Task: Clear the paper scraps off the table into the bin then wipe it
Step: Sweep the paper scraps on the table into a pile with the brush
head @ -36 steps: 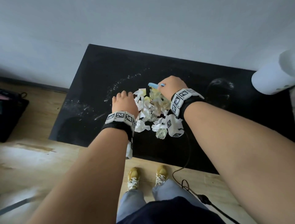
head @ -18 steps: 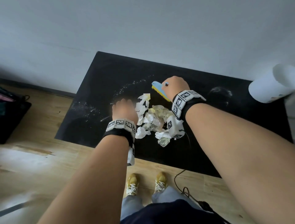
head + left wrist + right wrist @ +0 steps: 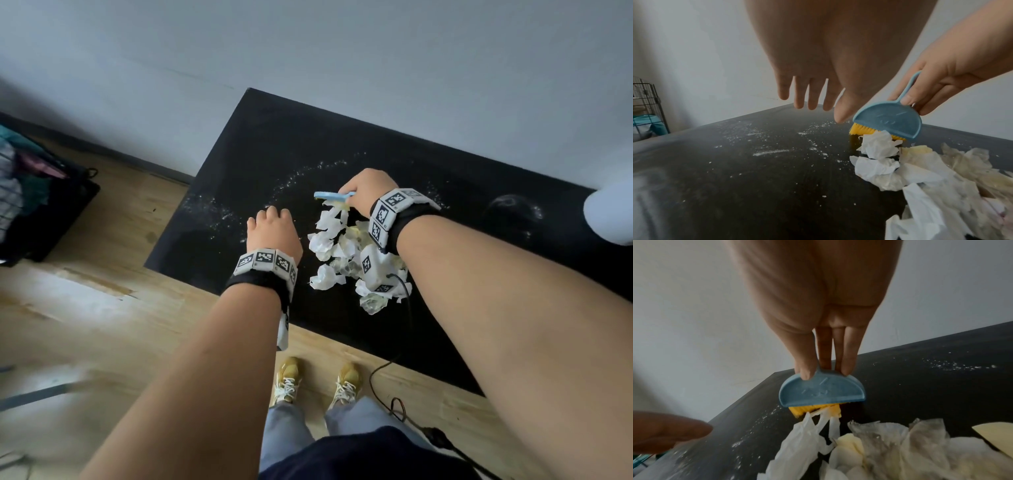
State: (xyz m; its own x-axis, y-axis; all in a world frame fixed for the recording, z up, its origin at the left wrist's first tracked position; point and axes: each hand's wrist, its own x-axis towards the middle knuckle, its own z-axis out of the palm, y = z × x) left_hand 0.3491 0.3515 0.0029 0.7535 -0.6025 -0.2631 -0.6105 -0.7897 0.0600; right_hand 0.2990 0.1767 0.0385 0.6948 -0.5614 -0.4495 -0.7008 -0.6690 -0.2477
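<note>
Black table (image 3: pixel 260 144), dusted with white crumbs (image 3: pixel 768 152); crumpled paper scraps (image 3: pixel 329 236) heaped near front edge.

We count one black table (image 3: pixel 260 144), one blue brush (image 3: pixel 892 120), one heap of paper scraps (image 3: pixel 337 246), two hands, two shoes.

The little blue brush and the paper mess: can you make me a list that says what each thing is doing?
brush: blue back, yellow bristles, at the pile's far edge
right hand: pinches the brush handle
left hand: holds nothing, fingers straight, beside the pile
paper scraps: one crumpled heap on the table
table: black, dusted with white crumbs
bin: not in view
</note>
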